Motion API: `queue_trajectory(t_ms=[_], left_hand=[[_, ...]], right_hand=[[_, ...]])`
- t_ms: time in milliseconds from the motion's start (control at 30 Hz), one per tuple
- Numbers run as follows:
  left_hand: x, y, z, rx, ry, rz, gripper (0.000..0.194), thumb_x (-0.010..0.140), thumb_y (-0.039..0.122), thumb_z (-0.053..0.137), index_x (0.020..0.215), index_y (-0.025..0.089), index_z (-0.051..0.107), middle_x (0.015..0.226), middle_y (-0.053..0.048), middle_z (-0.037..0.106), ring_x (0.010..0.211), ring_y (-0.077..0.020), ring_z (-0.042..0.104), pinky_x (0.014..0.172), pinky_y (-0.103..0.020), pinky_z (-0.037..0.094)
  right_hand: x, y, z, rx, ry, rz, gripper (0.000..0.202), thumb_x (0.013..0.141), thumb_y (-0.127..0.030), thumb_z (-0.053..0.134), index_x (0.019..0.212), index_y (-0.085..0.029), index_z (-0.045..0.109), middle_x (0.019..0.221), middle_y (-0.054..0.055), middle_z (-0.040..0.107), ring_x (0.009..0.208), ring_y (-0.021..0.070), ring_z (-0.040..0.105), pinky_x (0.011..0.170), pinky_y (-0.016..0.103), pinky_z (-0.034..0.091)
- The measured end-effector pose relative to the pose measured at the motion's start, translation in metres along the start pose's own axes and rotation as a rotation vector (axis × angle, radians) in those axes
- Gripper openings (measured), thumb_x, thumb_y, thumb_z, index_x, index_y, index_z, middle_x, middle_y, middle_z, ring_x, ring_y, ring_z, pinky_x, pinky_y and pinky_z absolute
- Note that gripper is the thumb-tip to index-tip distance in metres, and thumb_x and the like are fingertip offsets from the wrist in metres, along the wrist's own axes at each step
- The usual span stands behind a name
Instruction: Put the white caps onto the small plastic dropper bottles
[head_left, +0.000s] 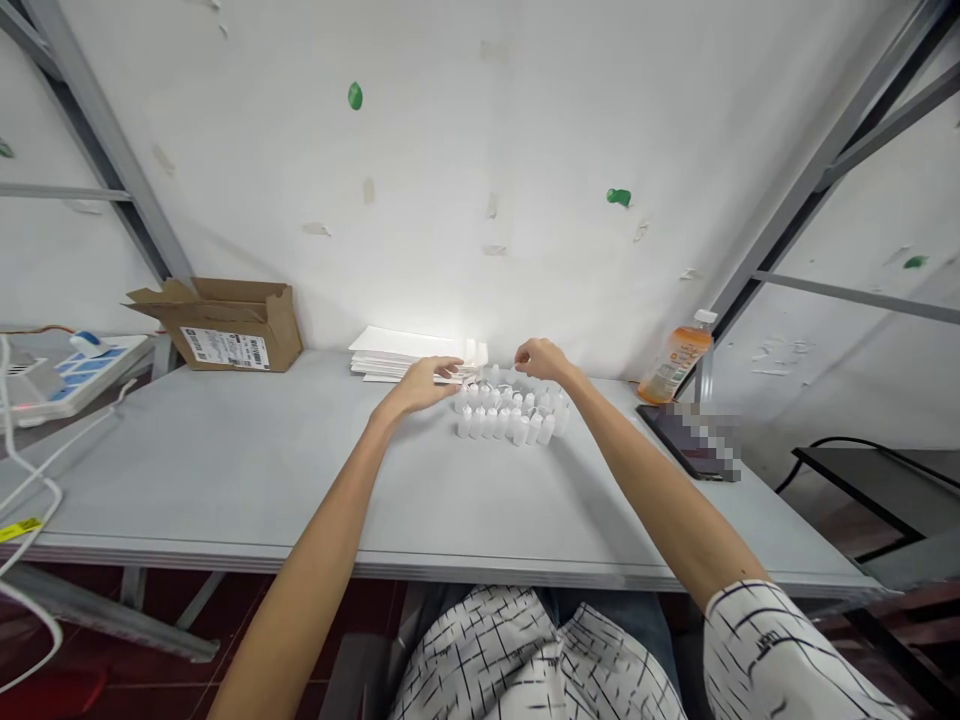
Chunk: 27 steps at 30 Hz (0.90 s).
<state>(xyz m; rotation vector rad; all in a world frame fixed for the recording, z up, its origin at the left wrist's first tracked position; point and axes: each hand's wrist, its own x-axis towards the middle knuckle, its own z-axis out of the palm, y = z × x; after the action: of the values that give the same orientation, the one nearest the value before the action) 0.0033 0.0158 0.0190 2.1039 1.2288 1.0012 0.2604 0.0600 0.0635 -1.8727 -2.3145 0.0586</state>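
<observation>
Several small white cylinders with pointed tips [491, 424], which look like little candles or dropper bottles, stand upright in close rows on the grey table. At the left rear edge of this group is my left hand [421, 386], its fingers stretched to the right with a gap between them and the thumb. My right hand [543, 360] hovers over the back right of the group, fingers curled into a pinch. Whatever is between those fingertips, if anything, is too small to tell. A stack of flat white cards or boxes [401, 345] lies just behind my left hand.
An open cardboard box [240, 335] stands at the back left of the table [225, 460]. To the right are an orange drink bottle [679, 362] and a dark phone [686, 440]. A white device with blue buttons [90, 370] and a white cable [45, 475] sit far left.
</observation>
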Motion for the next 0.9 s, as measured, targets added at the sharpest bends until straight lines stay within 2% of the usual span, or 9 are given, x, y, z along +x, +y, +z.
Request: queue_trajectory(t_ms=[167, 267, 400, 533, 733, 900], left_hand=[[0.001, -0.001, 0.005, 0.108, -0.114, -0.032, 0.056, 0.073, 0.029, 0.066, 0.127, 0.017, 0.067, 0.12, -0.01, 0.071, 0.11, -0.027, 0.066, 0.093, -0.038, 0.052], [0.003, -0.004, 0.006, 0.124, -0.144, -0.034, 0.054, 0.071, 0.027, 0.066, 0.124, 0.016, 0.069, 0.119, -0.01, 0.072, 0.109, -0.0273, 0.066, 0.094, -0.037, 0.052], [0.005, -0.009, 0.009, 0.118, -0.161, -0.035, 0.053, 0.069, 0.028, 0.066, 0.12, 0.016, 0.071, 0.113, -0.009, 0.074, 0.103, -0.0263, 0.068, 0.093, -0.036, 0.052], [0.006, -0.013, 0.014, 0.126, -0.204, -0.028, 0.042, 0.068, 0.031, 0.065, 0.106, 0.017, 0.076, 0.101, -0.007, 0.076, 0.094, -0.0251, 0.068, 0.091, -0.036, 0.052], [0.005, -0.013, 0.016, 0.155, -0.199, -0.063, 0.031, 0.069, 0.037, 0.061, 0.087, 0.016, 0.075, 0.086, -0.006, 0.073, 0.084, -0.025, 0.067, 0.08, -0.034, 0.053], [0.004, -0.011, 0.017, 0.169, -0.176, -0.077, 0.025, 0.07, 0.037, 0.06, 0.077, 0.017, 0.072, 0.082, -0.004, 0.072, 0.083, -0.0238, 0.066, 0.076, -0.031, 0.051]], right_hand=[[0.009, 0.0, 0.014, 0.038, -0.051, 0.008, 0.018, 0.086, -0.014, 0.062, 0.098, -0.015, 0.075, 0.088, 0.005, 0.078, 0.064, 0.012, 0.069, 0.065, 0.021, 0.048], [0.014, 0.001, 0.018, 0.075, -0.068, 0.008, 0.019, 0.086, -0.014, 0.062, 0.101, -0.015, 0.074, 0.088, 0.005, 0.078, 0.06, 0.011, 0.069, 0.063, 0.02, 0.05], [0.018, 0.002, 0.021, 0.131, -0.084, 0.001, 0.019, 0.085, -0.014, 0.063, 0.1, -0.015, 0.074, 0.087, 0.006, 0.078, 0.063, 0.0138, 0.071, 0.061, 0.021, 0.052], [0.018, 0.002, 0.022, 0.171, -0.087, -0.006, 0.019, 0.084, -0.013, 0.063, 0.099, -0.014, 0.074, 0.088, 0.008, 0.078, 0.067, 0.0159, 0.073, 0.061, 0.022, 0.054], [0.017, 0.0, 0.022, 0.196, -0.091, -0.019, 0.017, 0.085, -0.013, 0.062, 0.098, -0.014, 0.073, 0.088, 0.008, 0.078, 0.068, 0.0166, 0.074, 0.06, 0.022, 0.054], [0.017, 0.0, 0.022, 0.206, -0.089, -0.026, 0.019, 0.085, -0.013, 0.062, 0.101, -0.014, 0.072, 0.09, 0.009, 0.078, 0.069, 0.0167, 0.074, 0.058, 0.021, 0.053]])
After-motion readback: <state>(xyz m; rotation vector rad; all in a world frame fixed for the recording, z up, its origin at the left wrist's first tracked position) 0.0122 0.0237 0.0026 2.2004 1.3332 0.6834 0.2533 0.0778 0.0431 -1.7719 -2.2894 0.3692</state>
